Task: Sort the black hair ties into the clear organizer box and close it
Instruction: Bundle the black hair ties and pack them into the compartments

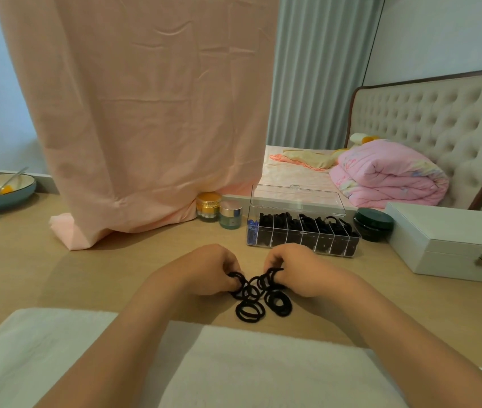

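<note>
a pile of thin black elastic hair ties (259, 298) was pinched from both sides on the light wooden table (57, 278), left hand (207, 270) and right hand (298, 269) close together. the clear plastic compartment organizer box (301, 234) was seen behind them, lid up, mostly filled.

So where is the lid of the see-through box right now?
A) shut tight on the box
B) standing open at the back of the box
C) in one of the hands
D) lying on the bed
B: the clear organizer box has its lid tipped up behind the compartments, while the left hand and the right hand are both busy with the loose black hair ties on the table.
</note>
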Available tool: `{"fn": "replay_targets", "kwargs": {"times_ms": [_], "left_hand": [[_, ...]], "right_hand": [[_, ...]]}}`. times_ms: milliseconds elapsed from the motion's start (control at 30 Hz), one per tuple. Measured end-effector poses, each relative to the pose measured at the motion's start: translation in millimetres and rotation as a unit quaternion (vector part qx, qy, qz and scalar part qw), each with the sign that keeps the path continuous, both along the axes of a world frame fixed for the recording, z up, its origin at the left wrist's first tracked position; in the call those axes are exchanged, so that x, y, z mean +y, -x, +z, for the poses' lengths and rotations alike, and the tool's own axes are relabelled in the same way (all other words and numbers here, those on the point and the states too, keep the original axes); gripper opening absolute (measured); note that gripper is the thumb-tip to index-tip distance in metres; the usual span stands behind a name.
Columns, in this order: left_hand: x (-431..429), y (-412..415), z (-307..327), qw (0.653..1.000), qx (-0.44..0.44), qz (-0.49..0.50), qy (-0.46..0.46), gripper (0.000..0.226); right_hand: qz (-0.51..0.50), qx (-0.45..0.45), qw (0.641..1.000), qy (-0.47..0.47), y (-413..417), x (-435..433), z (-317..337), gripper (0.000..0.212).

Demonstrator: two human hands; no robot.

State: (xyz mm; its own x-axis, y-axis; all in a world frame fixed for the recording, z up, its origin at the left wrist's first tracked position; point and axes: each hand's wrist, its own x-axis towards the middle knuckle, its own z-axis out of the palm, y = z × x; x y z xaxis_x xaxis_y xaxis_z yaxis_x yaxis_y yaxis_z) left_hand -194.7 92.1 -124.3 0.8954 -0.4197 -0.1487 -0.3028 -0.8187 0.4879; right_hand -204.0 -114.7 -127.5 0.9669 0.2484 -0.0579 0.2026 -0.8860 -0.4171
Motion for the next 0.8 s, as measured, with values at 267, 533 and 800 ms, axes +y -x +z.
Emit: {"fn": "replay_targets", "kwargs": {"times_ms": [267, 533, 800], "left_hand": [[10.3, -3.7, 2.9, 0.963, 0.078, 0.061, 0.251, 0.009], [-13.8, 6.3, 3.5, 0.966, 0.101, 0.074, 0.224, 0.027], [-37.6, 11.6, 0.4, 0.999, -0.024, 0.036, -0.008, 0.037]], "right_hand": [[-0.036, 0.016, 0.991, -0.131, 1.7, -25.7, 17.0, 0.017], [-0.012, 0.012, 0.99, -0.137, 0.8, -36.6, 28.4, 0.019], [-0.005, 0.054, 0.994, -0.093, 2.6, -25.6, 10.2, 0.036]]}}
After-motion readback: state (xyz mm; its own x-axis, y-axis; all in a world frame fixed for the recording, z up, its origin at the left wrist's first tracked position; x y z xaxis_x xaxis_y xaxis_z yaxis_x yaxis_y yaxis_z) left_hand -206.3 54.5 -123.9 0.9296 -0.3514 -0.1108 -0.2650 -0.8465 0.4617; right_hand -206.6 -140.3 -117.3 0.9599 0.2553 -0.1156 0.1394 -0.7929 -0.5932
